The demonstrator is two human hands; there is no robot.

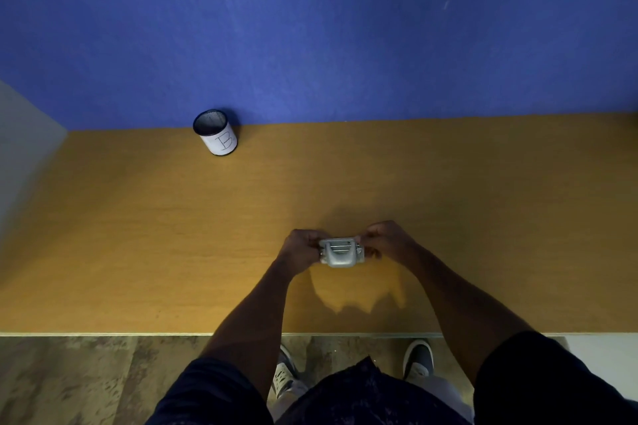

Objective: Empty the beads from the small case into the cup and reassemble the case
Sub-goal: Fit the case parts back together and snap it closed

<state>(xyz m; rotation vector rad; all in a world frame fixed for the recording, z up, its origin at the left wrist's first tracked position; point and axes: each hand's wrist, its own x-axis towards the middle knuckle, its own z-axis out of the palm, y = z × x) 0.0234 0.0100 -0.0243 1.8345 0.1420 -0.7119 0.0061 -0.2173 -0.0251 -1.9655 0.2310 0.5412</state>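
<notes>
Two large surfaces are filling most of the view: a blue wall across the far half and a tan wooden table running from it to the near edge, where wood-grain flooring is showing below. A pale panel is rising at the far left and is being cut off by the frame.

Near the bottom, the person's dark short sleeves and dark patterned shirt are covering much of the floor, and two grey shoes with white soles are peeking out between them, each partly hidden by the arms and clothing.

Both bare forearms are reaching forward over the near middle of the table. The left hand and the right hand are meeting around the small case, a pale grey plastic piece that they are holding just above the tabletop. Each hand is pinching one end of it, fingers curled over the far side and thumbs on the near side. The fingers are hiding both ends of the case. A clear window with thin metal bars seems to be crossing its top, but the detail is soft; whether it is holding any beads, or whether its lid is on, I cannot tell.

Well apart, at the far left against the wall, the cup is standing upright: a dark mesh cylinder wrapped in white paper bearing a hand-drawn letter "B". Its inside is too dark to read.
</notes>
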